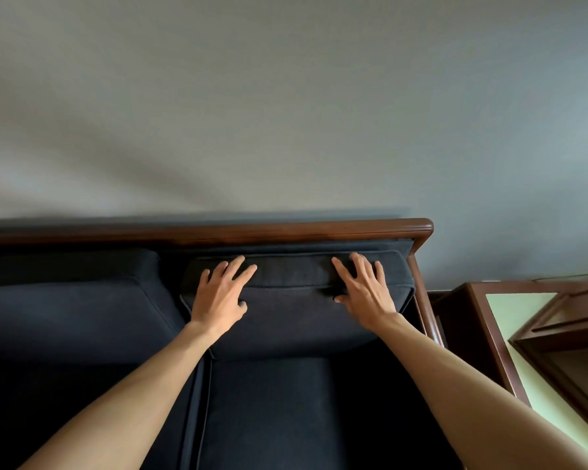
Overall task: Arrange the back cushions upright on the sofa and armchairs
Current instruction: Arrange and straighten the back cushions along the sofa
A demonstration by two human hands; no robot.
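Dark navy back cushion (296, 300) stands upright at centre frame against the sofa (218, 232) back rail. Another cushion (68, 300) sits at left.

A: Cushion (296, 300)?
B: Dark navy cloth, matt, fine weave, piped seams.
A: Sofa rail (286, 228)?
B: Wood, reddish-brown, smooth, slight sheen.
A: Side table (482, 334)?
B: Same dark wood, smooth; top panel pale and glossy.
A: Wall (286, 96)?
B: Grey, matt.

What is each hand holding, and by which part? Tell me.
Neither hand grips anything. The left hand and right hand lie with spread fingers on the top edge of the right back cushion, thumbs on its front face, pressing it.
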